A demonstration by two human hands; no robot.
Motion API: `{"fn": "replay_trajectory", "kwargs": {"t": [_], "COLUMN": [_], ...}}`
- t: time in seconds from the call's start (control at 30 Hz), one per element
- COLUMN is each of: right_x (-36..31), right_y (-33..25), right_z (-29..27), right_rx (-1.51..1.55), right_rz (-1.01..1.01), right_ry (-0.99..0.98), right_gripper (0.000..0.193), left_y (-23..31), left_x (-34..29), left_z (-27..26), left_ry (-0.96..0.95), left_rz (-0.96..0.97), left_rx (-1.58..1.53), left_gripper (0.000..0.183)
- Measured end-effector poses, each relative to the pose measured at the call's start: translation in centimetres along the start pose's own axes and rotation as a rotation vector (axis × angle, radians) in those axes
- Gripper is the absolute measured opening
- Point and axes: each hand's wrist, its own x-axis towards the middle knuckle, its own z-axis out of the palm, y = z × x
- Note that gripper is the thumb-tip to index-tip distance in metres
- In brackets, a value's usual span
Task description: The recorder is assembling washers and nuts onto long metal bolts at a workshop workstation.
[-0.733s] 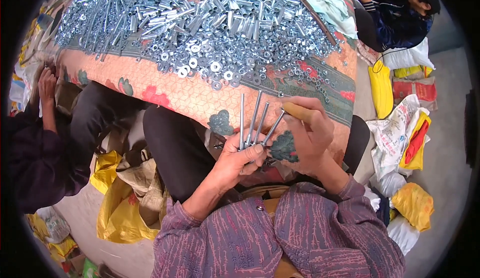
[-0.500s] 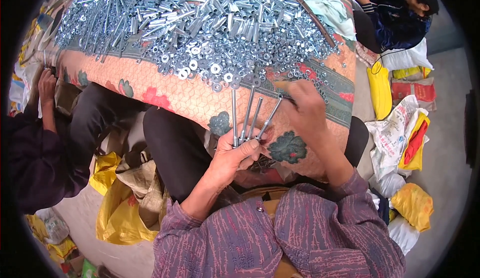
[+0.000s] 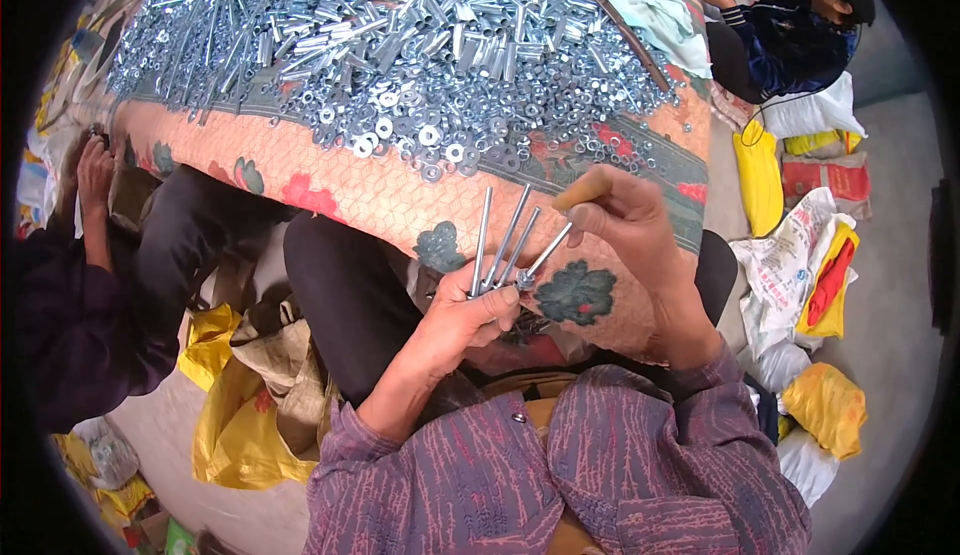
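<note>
My left hand (image 3: pixel 470 310) is closed around the lower ends of several metal bolts (image 3: pixel 508 245), their shanks fanned upward. The rightmost bolt leans right, with small hardware around its lower part. At that bolt's upper end is my right hand (image 3: pixel 635 220), its fingers curled and thumb beside the tip. A yellowish cover (image 3: pixel 582 192) sits on the index finger. Whatever those curled fingers hold is hidden. Beyond both hands, loose washers (image 3: pixel 430 135) lie along the near edge of a metal hardware pile.
A flowered cloth (image 3: pixel 370 190) covers the work surface. Metal sleeves (image 3: pixel 470 45) and thin rods are heaped on it, beside a pale cloth (image 3: pixel 660 25). One person (image 3: pixel 790 25) sits far right; another person's hand (image 3: pixel 95 170) is at left. Yellow bags (image 3: pixel 240 425) lie on the floor.
My right hand has turned, its fingers curling closer to the rightmost bolt's tip. A small ring near that tip no longer shows there. The bolts in my left hand have tilted right.
</note>
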Motion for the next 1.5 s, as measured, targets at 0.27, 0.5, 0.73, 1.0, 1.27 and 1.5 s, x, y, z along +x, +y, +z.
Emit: {"fn": "replay_trajectory", "kwargs": {"t": [0.27, 0.5, 0.73, 1.0, 1.27, 1.5], "right_x": [-1.1, -2.0, -2.4, -2.0, -2.2, -2.2], "right_y": [0.7, -1.3, -0.2, 0.1, -0.4, 1.0], "right_z": [1.8, 2.5, 2.9, 1.9, 1.4, 1.8], "right_rx": [0.328, 0.234, 0.116, 0.043, 0.048, 0.141], "right_rz": [0.167, 0.195, 0.18, 0.099, 0.027, 0.142], "right_ry": [0.023, 0.021, 0.073, 0.009, -0.093, 0.048], "right_gripper": [0.014, 0.013, 0.019, 0.016, 0.017, 0.019], "left_y": [0.8, 0.9, 0.8, 0.5, 0.8, 1.5], "left_x": [-0.1, 0.1, 0.2, 0.5, 0.2, 0.1], "left_z": [0.3, 0.1, 1.1, 1.2, 0.0, 0.5], "left_ry": [-0.055, -0.035, 0.059, 0.11, -0.1, 0.178], "left_rz": [-0.018, 0.084, 0.103, 0.233, -0.029, 0.204], "left_rx": [-0.101, 0.042, -0.052, 0.185, -0.182, 0.073], "left_gripper": [0.026, 0.025, 0.023, 0.017, 0.009, 0.012]}}
